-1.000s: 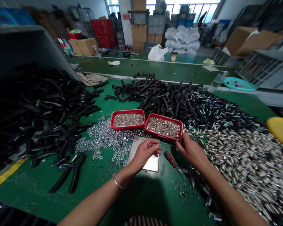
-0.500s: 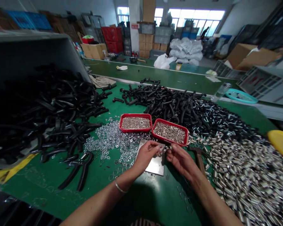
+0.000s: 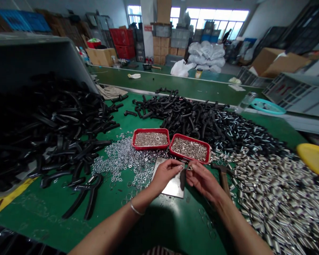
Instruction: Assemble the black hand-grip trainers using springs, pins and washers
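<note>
Since 1 second ago the right hand point(image 3: 202, 180) has come in from the right-hand red tray's near corner to meet the left hand point(image 3: 166, 173) over the steel plate point(image 3: 172, 184), and the fingertips of both now nearly touch above the plate's far right edge. The red-handled screwdriver that lay on the green worktop point(image 3: 159, 219) beside the plate 1 second ago is no longer seen there; a dark slim tool point(image 3: 182, 179) now stands between the 2 hands, its long axis close to upright, lower end on or just above the plate, and which hand carries it cannot be told. The left fingers point(image 3: 177, 166) are curled and pinched together on something too small to make out; the right fingers point(image 3: 191, 170) are likewise closed on a small shiny part point(image 3: 189, 167), held just in front of the right red tray point(image 3: 190, 148) of metal pins. The left red tray point(image 3: 150, 139) of small rings sits beside it, touching. Loose washers point(image 3: 122, 159) spread left of the plate, black plastic handles point(image 3: 55, 131) lie heaped further left and behind the trays, and silver sleeves point(image 3: 276, 191) cover the worktop at right. A hammer point(image 3: 223, 177) lies just beyond the right hand.
</note>
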